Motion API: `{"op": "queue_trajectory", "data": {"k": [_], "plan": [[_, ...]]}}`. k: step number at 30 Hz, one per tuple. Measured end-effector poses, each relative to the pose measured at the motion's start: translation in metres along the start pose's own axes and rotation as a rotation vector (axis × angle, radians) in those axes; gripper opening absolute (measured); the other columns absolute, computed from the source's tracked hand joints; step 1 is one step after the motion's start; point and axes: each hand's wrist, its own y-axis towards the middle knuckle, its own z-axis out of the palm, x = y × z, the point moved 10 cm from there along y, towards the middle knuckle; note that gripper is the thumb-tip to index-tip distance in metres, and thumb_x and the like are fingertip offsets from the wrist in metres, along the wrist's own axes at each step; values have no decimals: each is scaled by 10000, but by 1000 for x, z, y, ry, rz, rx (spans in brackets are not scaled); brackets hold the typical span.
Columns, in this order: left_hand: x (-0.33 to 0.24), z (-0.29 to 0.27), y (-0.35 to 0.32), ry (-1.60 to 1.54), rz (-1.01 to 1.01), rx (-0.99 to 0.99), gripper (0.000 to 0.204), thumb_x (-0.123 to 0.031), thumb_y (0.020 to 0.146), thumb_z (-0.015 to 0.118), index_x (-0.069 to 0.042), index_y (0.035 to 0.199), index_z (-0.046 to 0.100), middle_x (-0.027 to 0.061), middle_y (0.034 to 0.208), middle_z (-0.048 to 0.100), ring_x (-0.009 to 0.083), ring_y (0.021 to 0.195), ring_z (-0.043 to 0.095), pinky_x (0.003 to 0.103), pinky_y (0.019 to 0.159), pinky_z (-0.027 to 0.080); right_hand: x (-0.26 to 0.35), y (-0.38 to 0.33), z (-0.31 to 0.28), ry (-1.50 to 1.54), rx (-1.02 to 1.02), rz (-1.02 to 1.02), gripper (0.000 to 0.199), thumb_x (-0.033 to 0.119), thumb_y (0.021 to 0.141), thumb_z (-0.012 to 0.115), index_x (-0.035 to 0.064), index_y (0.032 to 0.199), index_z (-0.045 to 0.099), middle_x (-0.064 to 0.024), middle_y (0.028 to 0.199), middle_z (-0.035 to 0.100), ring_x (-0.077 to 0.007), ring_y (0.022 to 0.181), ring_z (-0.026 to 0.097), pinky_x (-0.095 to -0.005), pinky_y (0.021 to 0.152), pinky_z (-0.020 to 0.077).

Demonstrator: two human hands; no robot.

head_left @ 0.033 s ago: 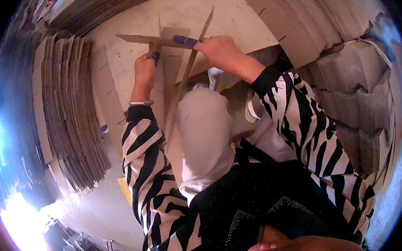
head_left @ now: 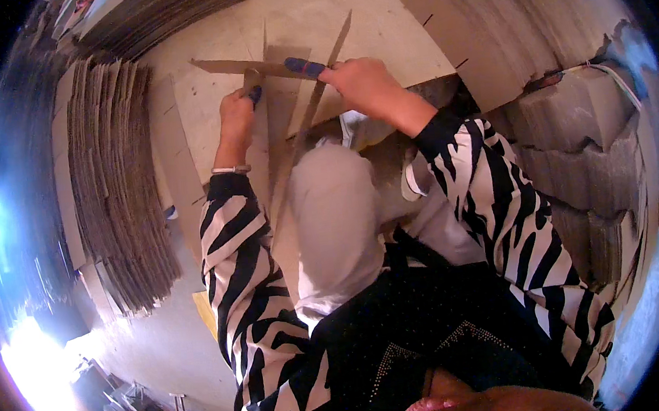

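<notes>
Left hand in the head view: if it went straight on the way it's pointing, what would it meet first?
Probably the crosswise cardboard strip, just above the left hand in the picture; depth is unclear, so the hand might pass under or over it.

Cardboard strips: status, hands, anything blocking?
Left hand and right hand gripping cardboard strips. Strips crossing one another. Blue-covered fingers hiding part of one.

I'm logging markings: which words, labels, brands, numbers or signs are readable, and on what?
None can be read.
The cardboard strip in the right hand shows no legible lettering.
The upper-right cardboard stack shows short dark lines, not words.
The far-left stack is too blurred to tell.
</notes>
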Motion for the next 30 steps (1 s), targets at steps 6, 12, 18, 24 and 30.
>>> {"op": "queue_trajectory", "data": {"k": [6,12,18,24,30], "plan": [[7,-10,-3,-3,-31,103,230,-222,872,586,-14,809,659,-23,628,468,105,590,392,305,529,316,-7,-13,20,48,72,2,460,29,766,527,214,1184,579,-106,804,639,-342,772,625,-459,619,478],[-32,-1,-19,-85,5,165,265,-288,906,538,-58,940,664,8,731,518,118,709,439,296,613,348,-62,-10,-24,-49,-34,155,312,108,821,544,167,1118,617,-109,895,676,-341,834,655,-466,661,506],[52,-2,-58,1419,663,45,268,-298,877,562,-165,1093,650,55,1502,323,268,1403,267,615,994,313,-125,-18,-8,-33,-82,377,373,46,781,527,123,1141,582,-168,918,659,-381,884,618,-507,707,467],[42,-93,-51,1412,340,-99,297,-271,857,587,-135,1116,638,119,1450,401,318,1353,347,587,1030,302,-168,-29,2,180,16,445,436,134,808,545,95,1241,529,-219,998,650,-427,951,609,-509,804,481],[9,-92,-130,-245,88,-62,428,-315,944,544,-39,1272,553,129,1297,564,255,1217,517,353,1023,378,-182,-129,-80,-372,-90,576,700,278,807,701,140,1409,372,-171,1385,446,-372,1233,456,-421,983,405]]}}
